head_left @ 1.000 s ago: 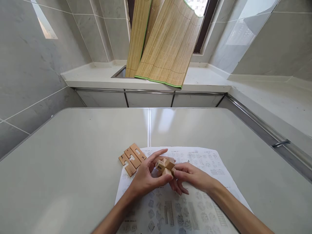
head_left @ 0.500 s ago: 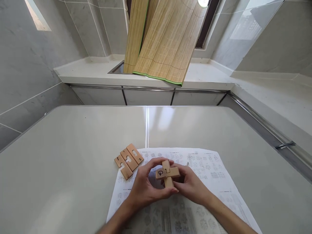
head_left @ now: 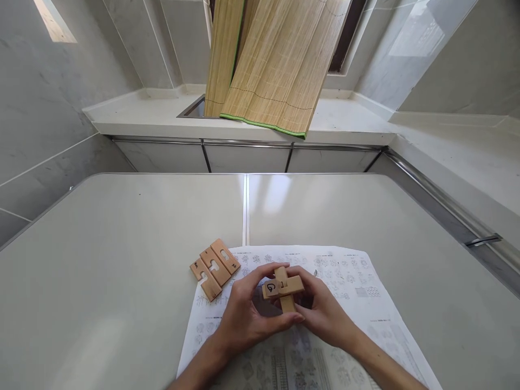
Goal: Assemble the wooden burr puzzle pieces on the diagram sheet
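A wooden burr puzzle (head_left: 283,288) of interlocking blocks, one marked with a dark character, is held up between both hands over a printed sheet (head_left: 345,298). My left hand (head_left: 247,309) curves round its left side, thumb at the lower block's end and fingertips at the upper one. From the right, my right hand (head_left: 320,309) grips it, with some fingers hidden behind the blocks. Left of the hands, three flat wooden pieces (head_left: 214,268) with cut-out slots and dark marks lie side by side, partly over the sheet's corner.
The pale table (head_left: 101,244) has a seam (head_left: 246,211) down its middle. Past its far edge runs a white ledge (head_left: 142,122), where a bamboo blind (head_left: 276,70) hangs down. Tiled walls (head_left: 60,97) stand on both sides, with a metal rail (head_left: 439,195) at the right.
The burr puzzle has turned slightly and shifted a little to the right in my hands. My view has moved slightly. The flat wooden pieces stay in place.
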Tool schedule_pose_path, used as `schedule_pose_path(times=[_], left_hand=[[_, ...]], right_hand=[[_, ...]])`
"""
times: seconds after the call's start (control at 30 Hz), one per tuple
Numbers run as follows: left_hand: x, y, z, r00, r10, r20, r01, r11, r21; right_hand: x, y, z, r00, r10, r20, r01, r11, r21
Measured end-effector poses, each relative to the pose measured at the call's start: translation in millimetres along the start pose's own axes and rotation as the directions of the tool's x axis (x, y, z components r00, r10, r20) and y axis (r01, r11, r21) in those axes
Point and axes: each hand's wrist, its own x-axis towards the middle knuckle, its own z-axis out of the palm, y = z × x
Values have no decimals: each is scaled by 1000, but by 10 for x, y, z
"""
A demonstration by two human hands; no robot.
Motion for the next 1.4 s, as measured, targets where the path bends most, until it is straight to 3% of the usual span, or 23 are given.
schedule_pose_path(times=[0.27, 0.43, 0.63, 0.77, 0.9, 1.1, 1.23, 1.4], left_hand=[[62, 35, 0, 1000, -20, -2, 20, 998, -52], [42, 28, -7, 998, -60, 19, 61, 998, -13], [47, 40, -20, 995, -103, -10, 101, 989, -108], [55, 36, -61, 971, -204, -127, 185, 971, -153], [60, 10, -82, 928, -283, -241, 239, 951, -196], [86, 19, -54, 954, -288, -83, 242, 902, -357], [76, 56, -34, 953, -300, -43, 266, 897, -354], [52, 103, -22, 947, -319, -36, 288, 894, -344]], right_hand=[[-11, -78, -98, 986, 8, 166, -25, 994, 103], [3, -83, -136, 986, 94, 138, -119, 975, 186], [1, -13, -166, 991, 64, 117, -86, 977, 194], [-7, -40, -164, 998, 37, 43, -39, 998, 54], [4, -90, -130, 996, -56, -71, 39, 977, -210], [16, -46, -108, 939, -343, -16, 264, 750, -607], [3, 21, -115, 932, -358, 47, 277, 626, -729], [3, 40, -116, 944, -319, 89, 268, 575, -773]])
